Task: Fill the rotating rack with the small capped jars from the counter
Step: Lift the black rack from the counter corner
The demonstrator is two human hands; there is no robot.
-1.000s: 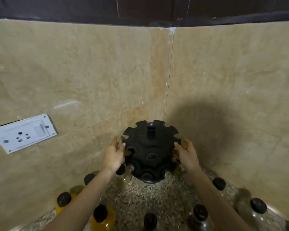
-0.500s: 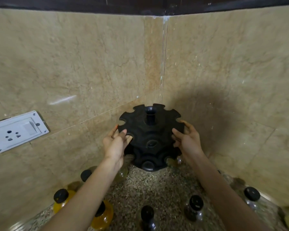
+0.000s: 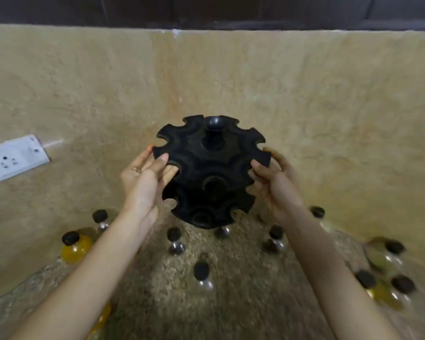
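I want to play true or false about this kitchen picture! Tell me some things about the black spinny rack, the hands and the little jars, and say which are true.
1. Both hands hold the black rack, the left hand on one side and the right hand on the other. True.
2. The rack's slots are already full of jars. False: every slot in view is empty.
3. The small jars on the counter have black caps, like this capped jar. True.
4. All the jars hold the same yellow stuff. False: one yellow jar does, but others look clear.
5. A white wall socket sits on the wall to the left. True.
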